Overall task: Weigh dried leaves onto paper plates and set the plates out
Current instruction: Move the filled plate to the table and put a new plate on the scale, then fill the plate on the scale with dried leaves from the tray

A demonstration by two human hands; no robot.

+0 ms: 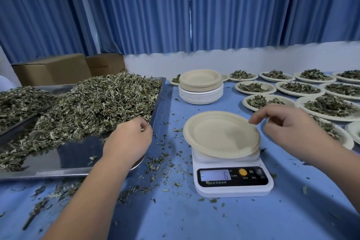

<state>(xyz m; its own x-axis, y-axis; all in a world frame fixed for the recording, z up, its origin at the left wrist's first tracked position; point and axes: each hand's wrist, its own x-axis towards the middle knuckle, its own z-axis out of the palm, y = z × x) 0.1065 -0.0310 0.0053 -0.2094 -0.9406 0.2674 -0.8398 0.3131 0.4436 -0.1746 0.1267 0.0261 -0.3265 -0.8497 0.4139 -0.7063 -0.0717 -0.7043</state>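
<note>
Our empty paper plate (221, 134) sits on the scale (232, 177); right hand (292, 128) hovers released beside it. Left hand (130, 138), fingers curled, reaches the tray's dried leaves (81, 107): we should pinch small amounts, watching the readout.

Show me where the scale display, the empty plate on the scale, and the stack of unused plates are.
scale display (214, 175), head view, middle of the lit screen.
empty plate (220, 134), head view, its bare centre.
stack of plates (200, 78), head view, top plate's centre.
</note>
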